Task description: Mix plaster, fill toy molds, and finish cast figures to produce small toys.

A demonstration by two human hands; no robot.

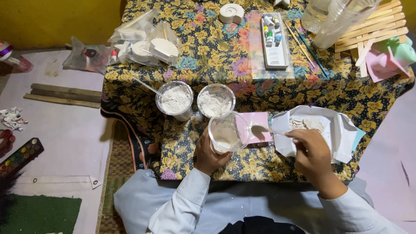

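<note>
My left hand (209, 154) grips a clear plastic cup (226, 131) tilted on its side, with pale mix inside, its mouth over a pink square mould (255, 126). My right hand (310, 152) holds a thin stick (279, 133) that reaches toward the pink mould. That hand rests over an opened white paper bag (338, 128) holding white powder. Two other clear cups stand just behind: one with white powder and a stick in it (174, 100), one with powder residue (216, 100).
The low table has a floral cloth (216, 56). On it lie a white shell cast (231, 13), bagged plaster casts (145, 45), a paint palette tray (275, 41), brushes (305, 45), clear cups (336, 19) and wooden slats (381, 26). A watercolour set (19, 156) lies on the floor at the left.
</note>
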